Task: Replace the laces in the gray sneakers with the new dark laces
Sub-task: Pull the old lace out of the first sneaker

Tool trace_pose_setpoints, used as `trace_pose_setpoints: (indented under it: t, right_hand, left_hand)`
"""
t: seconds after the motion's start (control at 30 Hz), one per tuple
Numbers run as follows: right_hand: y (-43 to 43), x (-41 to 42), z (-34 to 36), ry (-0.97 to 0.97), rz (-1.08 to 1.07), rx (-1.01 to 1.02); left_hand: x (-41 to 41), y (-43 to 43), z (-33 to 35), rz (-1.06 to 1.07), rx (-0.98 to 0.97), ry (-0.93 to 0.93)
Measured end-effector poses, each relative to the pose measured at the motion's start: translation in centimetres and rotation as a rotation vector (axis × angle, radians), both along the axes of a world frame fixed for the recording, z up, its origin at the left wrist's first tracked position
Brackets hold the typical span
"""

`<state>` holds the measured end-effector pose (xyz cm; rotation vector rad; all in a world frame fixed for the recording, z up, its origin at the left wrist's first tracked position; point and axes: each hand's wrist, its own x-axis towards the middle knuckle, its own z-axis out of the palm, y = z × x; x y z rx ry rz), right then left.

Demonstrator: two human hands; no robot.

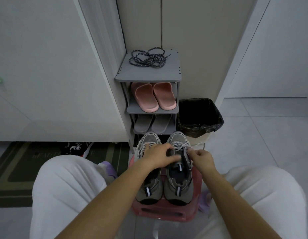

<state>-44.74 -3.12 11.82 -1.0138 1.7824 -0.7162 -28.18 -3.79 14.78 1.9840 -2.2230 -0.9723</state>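
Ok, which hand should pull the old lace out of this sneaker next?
The right hand: it pinches the light lace at the gray sneaker's side; the left hand is holding that sneaker steady.

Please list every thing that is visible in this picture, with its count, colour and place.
rack: 1, grey, against the wall
dark laces: 1 bundle, dark, on the rack's top
pink slippers: 2, pink, upper shelf
grey slippers: 2, grey, shelf below
bin: 1, black-lined, right of the rack
mat: 1, green, floor at left
stool: 1, red, between the knees
sneakers: 2, grey, on the stool
old laces: light, in the sneakers
left hand: 1, grips the right sneaker
right hand: 1, pinches an old lace
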Motion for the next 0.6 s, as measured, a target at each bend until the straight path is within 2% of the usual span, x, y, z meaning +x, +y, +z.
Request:
trace_pose_setpoints:
  t: [0.1, 0.3, 0.47, 0.6]
  right_hand:
    - [1.2, -0.2, 0.0, 0.075, 0.101, -0.033]
    - [2.8, -0.9, 0.3, 0.25, 0.447, -0.071]
    - [2.8, -1.0, -0.1, 0.303, 0.448, -0.123]
    - [2.4, -0.8, -0.4, 0.33, 0.447, -0.124]
  left_hand:
    - [-0.1, -0.8, 0.1, 0.099, -0.007, 0.081]
    - [-1.0, -1.8, -0.5, 0.118, -0.098, 0.012]
    - [-1.3, -2.2, -1.0, 0.046, -0.17, -0.011]
    - [-1.4, -2.9, -0.6, 0.093, -0.167, 0.002]
